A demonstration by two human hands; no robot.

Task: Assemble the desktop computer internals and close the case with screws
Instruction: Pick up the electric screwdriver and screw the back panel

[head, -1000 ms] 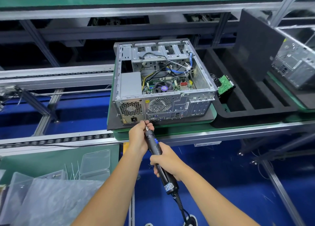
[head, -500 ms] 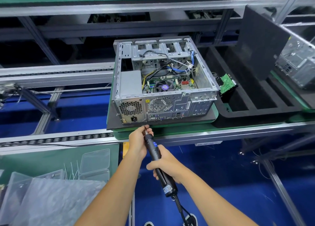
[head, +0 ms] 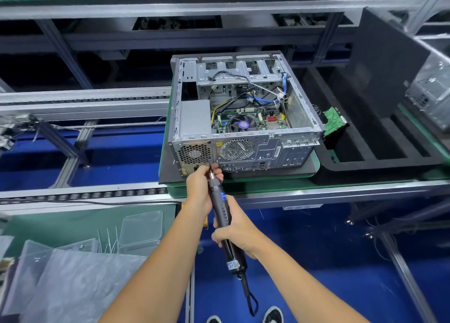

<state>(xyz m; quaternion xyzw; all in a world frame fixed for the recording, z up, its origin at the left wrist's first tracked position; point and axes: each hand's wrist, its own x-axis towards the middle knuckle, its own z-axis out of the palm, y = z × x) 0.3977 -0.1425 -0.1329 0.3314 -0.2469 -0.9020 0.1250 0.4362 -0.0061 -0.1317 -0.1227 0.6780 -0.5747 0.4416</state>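
Right hand [head: 235, 232] grips the electric screwdriver [head: 222, 213]; left hand [head: 201, 186] pinches its tip (steadying it) against the case [head: 243, 152] rear

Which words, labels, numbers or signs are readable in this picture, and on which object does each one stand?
No text can be read with certainty.
Yellow warning triangle sign on the rear panel of the computer case, beside the fan grille: a symbol only, no legible words.
Blue label on the electric screwdriver: white letters, too small to read.
White label near the screwdriver's lower end: blurred, unreadable.
White sticker on the case's rear panel: too small to read.
Green circuit board beside the case: no legible marking.
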